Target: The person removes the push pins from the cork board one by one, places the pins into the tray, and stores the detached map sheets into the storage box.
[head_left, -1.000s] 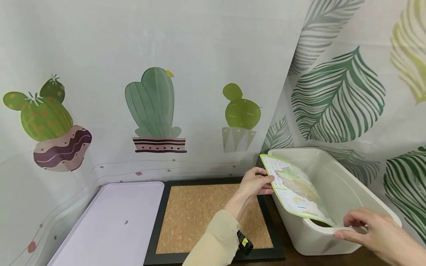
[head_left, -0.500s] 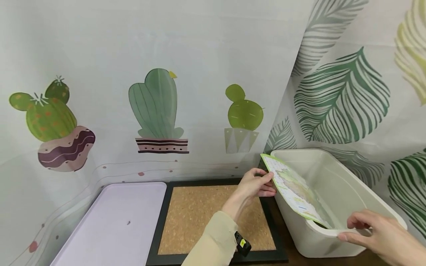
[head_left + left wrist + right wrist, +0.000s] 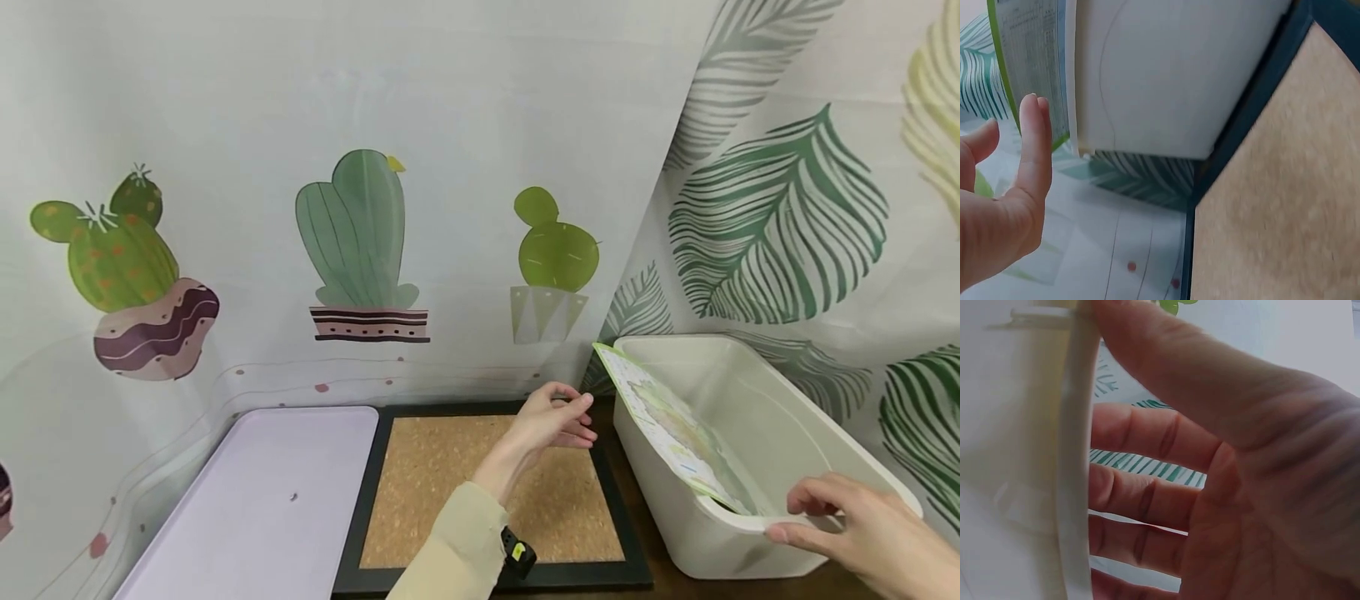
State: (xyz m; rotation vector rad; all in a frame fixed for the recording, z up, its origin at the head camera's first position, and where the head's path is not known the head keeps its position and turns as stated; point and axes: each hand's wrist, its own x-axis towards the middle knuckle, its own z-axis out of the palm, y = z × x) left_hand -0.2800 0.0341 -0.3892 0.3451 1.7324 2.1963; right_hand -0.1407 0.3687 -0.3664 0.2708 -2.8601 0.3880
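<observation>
A map sheet with a green border (image 3: 663, 417) leans across the left rim of a pale plastic bin (image 3: 806, 425), partly inside it. My left hand (image 3: 551, 423) is to the left of the map, above the corkboard, holding nothing, its fingers loosely bent. In the left wrist view, its fingertips overlap the map (image 3: 1044, 56) in the picture, with the bin's outer wall (image 3: 1160, 75) beyond. At the bin's near edge, my right hand (image 3: 862, 517) grips the rim (image 3: 1075, 481), thumb on one side and fingers on the other.
A black-framed corkboard (image 3: 427, 492) lies on the dark table left of the bin. Further left is a lilac tray (image 3: 247, 500) with a small dark mark on it. Curtains printed with cacti (image 3: 360, 233) and leaves (image 3: 780, 225) hang behind and to the right.
My left hand has let go of the map's edge and drawn back to the left. The map now rests against the bin by itself. My right hand stays on the rim.
</observation>
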